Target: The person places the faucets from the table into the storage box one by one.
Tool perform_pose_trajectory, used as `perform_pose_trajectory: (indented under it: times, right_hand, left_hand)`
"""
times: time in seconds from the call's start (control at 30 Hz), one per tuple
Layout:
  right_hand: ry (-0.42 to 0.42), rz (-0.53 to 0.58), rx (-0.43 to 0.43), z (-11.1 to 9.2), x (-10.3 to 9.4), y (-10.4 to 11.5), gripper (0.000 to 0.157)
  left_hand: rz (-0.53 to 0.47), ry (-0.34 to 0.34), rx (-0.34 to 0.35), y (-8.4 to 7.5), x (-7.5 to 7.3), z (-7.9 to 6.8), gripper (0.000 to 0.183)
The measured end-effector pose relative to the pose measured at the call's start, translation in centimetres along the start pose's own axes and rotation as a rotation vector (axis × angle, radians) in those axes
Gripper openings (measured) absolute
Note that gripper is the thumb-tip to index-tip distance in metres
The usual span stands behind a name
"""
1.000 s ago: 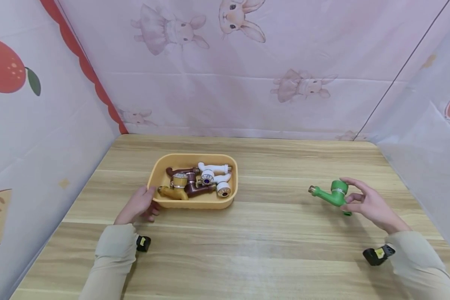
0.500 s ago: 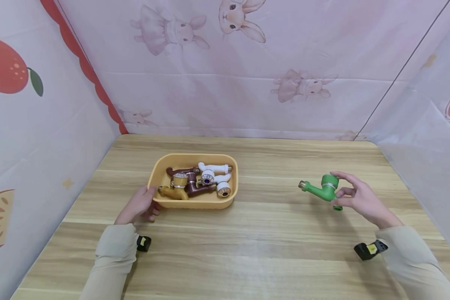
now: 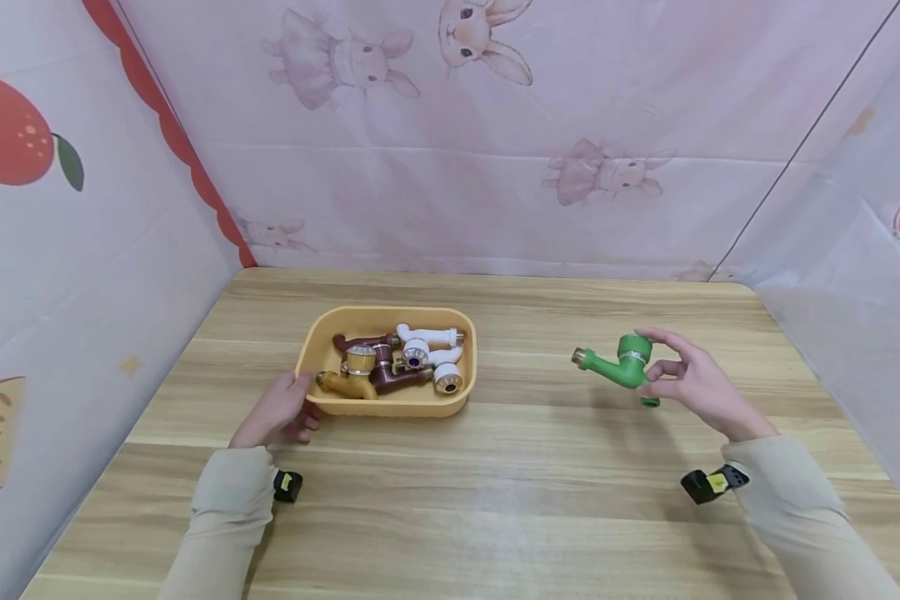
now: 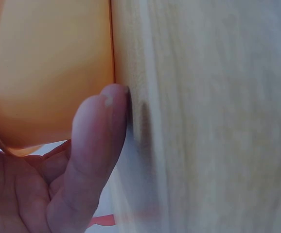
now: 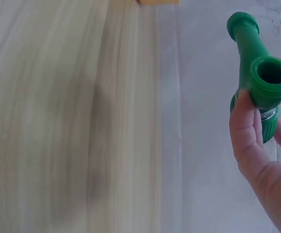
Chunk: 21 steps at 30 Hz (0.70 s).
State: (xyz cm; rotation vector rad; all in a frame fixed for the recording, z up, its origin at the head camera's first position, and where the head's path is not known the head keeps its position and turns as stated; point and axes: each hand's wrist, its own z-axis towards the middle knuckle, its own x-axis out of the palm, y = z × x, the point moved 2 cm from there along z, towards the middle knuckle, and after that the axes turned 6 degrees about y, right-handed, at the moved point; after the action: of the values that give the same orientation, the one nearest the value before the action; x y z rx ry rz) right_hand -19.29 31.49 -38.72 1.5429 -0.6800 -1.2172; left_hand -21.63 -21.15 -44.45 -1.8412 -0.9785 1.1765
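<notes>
A green plastic faucet (image 3: 621,367) with a brass-coloured threaded end hangs above the right side of the table. My right hand (image 3: 697,387) grips it by the knob and spout side, between thumb and fingers; the threaded end points left. In the right wrist view the spout opening of the faucet (image 5: 250,53) faces the camera. My left hand (image 3: 277,408) holds the near left corner of a yellow plastic basket (image 3: 390,408), thumb at the rim and fingers against the outer wall. Inside lie white faucets (image 3: 431,336), dark brown faucets (image 3: 401,381) and a mustard-yellow faucet (image 3: 348,385).
The wood-grain table (image 3: 510,500) runs up to a pink rabbit-print curtain (image 3: 450,208) at the back. Printed cloth walls stand at the left and right. A small black camera is strapped to each wrist.
My right hand has carried the green faucet leftward and slightly toward the back, above the table. The left hand and the basket have stayed in place.
</notes>
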Motion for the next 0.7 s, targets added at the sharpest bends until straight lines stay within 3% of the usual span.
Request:
perform_pose_trajectory:
  times: [0.7]
  right_hand:
    - [0.038,0.102,-0.059,3.3,2.8,2.2,0.073]
  left_hand:
    - [0.010,-0.013,-0.001,0.1,0.0,0.1,0.045]
